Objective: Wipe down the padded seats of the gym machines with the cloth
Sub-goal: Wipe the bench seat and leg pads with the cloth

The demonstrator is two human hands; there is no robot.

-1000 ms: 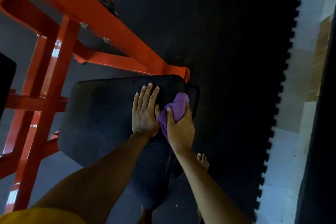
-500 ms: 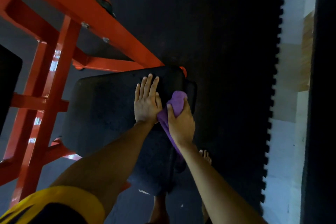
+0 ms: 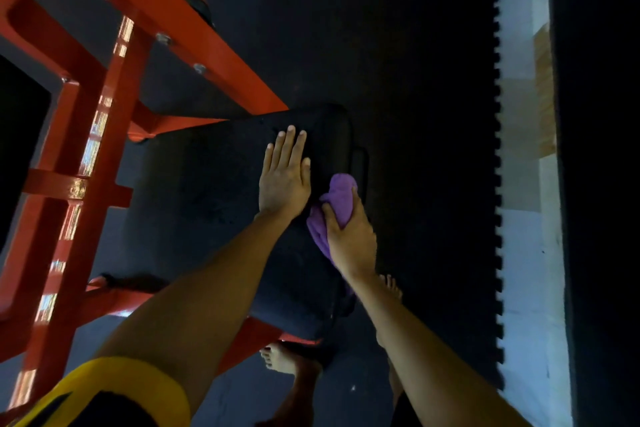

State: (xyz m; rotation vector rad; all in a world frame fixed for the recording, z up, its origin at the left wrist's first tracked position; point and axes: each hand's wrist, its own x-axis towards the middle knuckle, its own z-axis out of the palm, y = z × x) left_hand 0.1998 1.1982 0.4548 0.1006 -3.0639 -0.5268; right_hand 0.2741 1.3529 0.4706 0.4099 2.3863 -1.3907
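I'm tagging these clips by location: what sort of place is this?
Most likely a gym: a black padded seat, a red bolted metal frame beside it, and interlocking rubber floor mats underneath.

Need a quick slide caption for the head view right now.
Left hand flat on the black padded seat while the right hand grips the purple cloth at its edge.

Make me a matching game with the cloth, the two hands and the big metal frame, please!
Things:
1. cloth
2. left hand
3. right hand
4. frame

Descriptions:
A. orange-red
B. lies flat on the black seat pad
C. purple
D. grips the cloth at the pad's right edge

Pairs: 1-C, 2-B, 3-D, 4-A
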